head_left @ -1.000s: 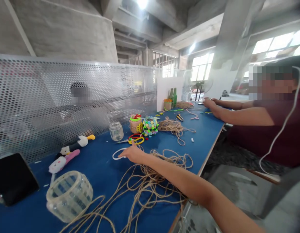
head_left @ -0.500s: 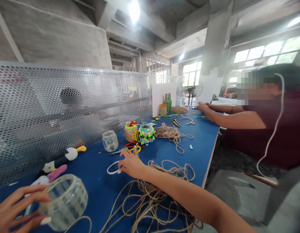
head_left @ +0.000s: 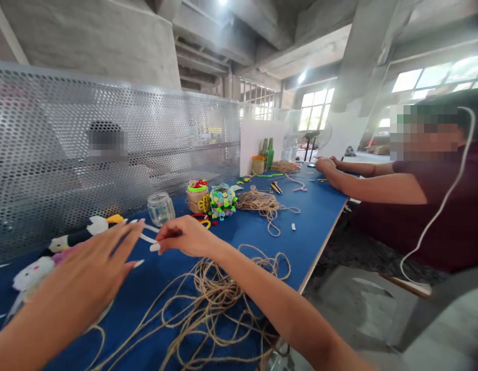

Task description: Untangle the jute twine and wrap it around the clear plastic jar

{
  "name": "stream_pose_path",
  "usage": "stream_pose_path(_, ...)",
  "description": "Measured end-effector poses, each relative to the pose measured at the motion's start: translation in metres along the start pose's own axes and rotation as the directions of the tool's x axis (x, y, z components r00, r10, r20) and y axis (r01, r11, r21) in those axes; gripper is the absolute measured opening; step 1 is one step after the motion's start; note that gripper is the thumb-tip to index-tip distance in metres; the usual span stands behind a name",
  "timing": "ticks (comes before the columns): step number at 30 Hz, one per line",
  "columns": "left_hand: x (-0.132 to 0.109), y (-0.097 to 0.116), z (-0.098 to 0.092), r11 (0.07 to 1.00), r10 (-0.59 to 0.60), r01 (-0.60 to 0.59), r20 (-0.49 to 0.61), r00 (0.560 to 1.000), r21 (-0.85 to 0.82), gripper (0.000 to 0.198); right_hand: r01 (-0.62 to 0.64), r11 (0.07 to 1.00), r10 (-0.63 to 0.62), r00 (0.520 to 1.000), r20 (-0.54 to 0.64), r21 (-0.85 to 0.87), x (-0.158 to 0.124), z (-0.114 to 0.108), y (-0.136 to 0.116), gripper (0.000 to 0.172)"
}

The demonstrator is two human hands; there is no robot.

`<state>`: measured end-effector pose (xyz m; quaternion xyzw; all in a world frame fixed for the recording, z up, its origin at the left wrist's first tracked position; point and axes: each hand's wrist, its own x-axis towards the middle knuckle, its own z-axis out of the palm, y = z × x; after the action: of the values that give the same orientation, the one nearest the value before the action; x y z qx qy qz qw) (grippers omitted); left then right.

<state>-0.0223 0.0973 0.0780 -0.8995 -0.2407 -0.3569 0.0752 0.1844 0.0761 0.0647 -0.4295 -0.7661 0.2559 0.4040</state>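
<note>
A thin white loop (head_left: 148,238) is pinched in the fingers of my right hand (head_left: 180,238), above the blue table. My left hand (head_left: 89,273) stretches its open fingers toward it; whether the fingertips touch the loop I cannot tell. Behind my left hand a striped glass jar is almost wholly hidden. A clear glass jar (head_left: 161,208) stands just beyond my right hand. Under my right forearm lies a loose tangle of jute twine (head_left: 219,286), with strands running toward the front left.
A twine-wrapped jar (head_left: 197,198) and a jar covered in coloured buttons (head_left: 222,202) stand mid-table. Stuffed toys (head_left: 33,273) lie at left along a perforated metal screen (head_left: 177,134). More twine (head_left: 260,201), pliers (head_left: 276,187) and green bottles (head_left: 270,154) are farther back. A co-worker (head_left: 428,190) sits at right.
My left hand has let go of the striped jar and moved right and up toward my right hand. My right hand has picked the white loop off the table and drawn it left.
</note>
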Motion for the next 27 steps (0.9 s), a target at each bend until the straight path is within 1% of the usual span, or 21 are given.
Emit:
stream_pose_path(1, 0.003, 0.009, 0.002, 0.991, 0.037, -0.045, 0.062, 0.997, 0.13, 0.04, 0.006, 0.998, -0.006, 1.0, 0.004, 0.06, -0.002, -0.003, -0.004, 0.007)
stream_pose_path(2, 0.006, 0.016, 0.003, 0.962, 0.056, -0.089, 0.131, 0.99, 0.257, 0.04, 0.007, 0.989, -0.008, 1.0, 0.003, 0.145, -0.003, -0.004, -0.007, 0.007)
stream_pose_path(3, 0.008, 0.019, 0.003, 0.924, 0.052, -0.116, 0.181, 0.982, 0.365, 0.042, 0.008, 0.966, -0.01, 1.0, 0.006, 0.257, -0.005, -0.006, -0.01, 0.008)
stream_pose_path(4, 0.009, 0.02, 0.0, 0.892, 0.034, -0.119, 0.199, 0.979, 0.436, 0.045, 0.005, 0.922, -0.015, 1.0, 0.022, 0.388, -0.006, -0.006, -0.013, 0.009)
stream_pose_path(6, 0.009, 0.015, -0.009, 0.848, 0.049, -0.151, 0.207, 0.977, 0.509, 0.048, -0.022, 0.779, -0.038, 0.996, 0.082, 0.627, -0.008, -0.003, -0.019, 0.011)
stream_pose_path(7, 0.008, 0.011, -0.015, 0.837, 0.086, -0.174, 0.19, 0.978, 0.518, 0.046, -0.046, 0.717, -0.056, 0.991, 0.123, 0.695, -0.008, 0.001, -0.021, 0.012)
stream_pose_path(8, 0.007, 0.008, -0.023, 0.835, 0.119, -0.181, 0.15, 0.982, 0.52, 0.043, -0.065, 0.69, -0.077, 0.984, 0.162, 0.721, -0.007, 0.005, -0.024, 0.014)
stream_pose_path(9, 0.005, 0.006, -0.031, 0.835, 0.126, -0.165, 0.111, 0.986, 0.525, 0.04, -0.069, 0.688, -0.092, 0.979, 0.182, 0.723, -0.007, 0.01, -0.027, 0.015)
stream_pose_path(10, 0.003, 0.005, -0.038, 0.832, 0.097, -0.121, 0.073, 0.993, 0.542, 0.036, -0.056, 0.7, -0.1, 0.979, 0.176, 0.712, -0.006, 0.015, -0.03, 0.015)
stream_pose_path(11, 0.002, 0.006, -0.046, 0.819, 0.037, -0.054, 0.042, 0.998, 0.572, 0.033, -0.031, 0.718, -0.106, 0.982, 0.154, 0.695, -0.006, 0.02, -0.033, 0.016)
stream_pose_path(12, 0.001, 0.009, -0.052, 0.795, -0.034, 0.01, 0.029, 0.999, 0.606, 0.033, 0.001, 0.737, -0.111, 0.987, 0.12, 0.676, -0.006, 0.025, -0.036, 0.016)
stream_pose_path(13, 0.0, 0.013, -0.057, 0.77, -0.085, 0.044, 0.034, 0.996, 0.637, 0.034, 0.034, 0.753, -0.109, 0.991, 0.074, 0.657, -0.006, 0.029, -0.038, 0.016)
stream_pose_path(14, 0.0, 0.017, -0.061, 0.75, -0.106, 0.046, 0.052, 0.993, 0.66, 0.037, 0.062, 0.768, -0.103, 0.994, 0.027, 0.638, -0.007, 0.032, -0.04, 0.014)
stream_pose_path(15, 0.0, 0.022, -0.063, 0.743, -0.089, 0.023, 0.066, 0.994, 0.669, 0.04, 0.082, 0.78, -0.097, 0.995, -0.009, 0.62, -0.008, 0.034, -0.041, 0.013)
stream_pose_path(16, 0.001, 0.027, -0.063, 0.746, -0.044, -0.022, 0.081, 0.996, 0.666, 0.042, 0.094, 0.789, -0.091, 0.995, -0.036, 0.608, -0.009, 0.035, -0.041, 0.012)
stream_pose_path(18, 0.001, 0.033, -0.059, 0.762, 0.082, -0.146, 0.13, 0.988, 0.63, 0.043, 0.108, 0.801, -0.072, 0.994, -0.083, 0.588, -0.01, 0.036, -0.041, 0.011)
stream_pose_path(20, 0.0, 0.033, -0.053, 0.799, 0.172, -0.254, 0.197, 0.965, 0.546, 0.037, 0.101, 0.805, -0.05, 0.994, -0.102, 0.585, -0.012, 0.035, -0.039, 0.012)
stream_pose_path(21, -0.001, 0.03, -0.05, 0.817, 0.195, -0.283, 0.221, 0.956, 0.503, 0.032, 0.091, 0.805, -0.04, 0.994, -0.1, 0.587, -0.013, 0.035, -0.039, 0.012)
stream_pose_path(23, -0.002, 0.02, -0.046, 0.847, 0.198, -0.278, 0.217, 0.956, 0.454, 0.028, 0.065, 0.806, -0.022, 0.996, -0.081, 0.588, -0.014, 0.035, -0.037, 0.013)
stream_pose_path(27, -0.001, -0.006, -0.038, 0.882, 0.146, -0.18, 0.112, 0.983, 0.435, 0.026, 0.018, 0.811, 0.014, 0.999, -0.049, 0.585, -0.015, 0.032, -0.031, 0.016)
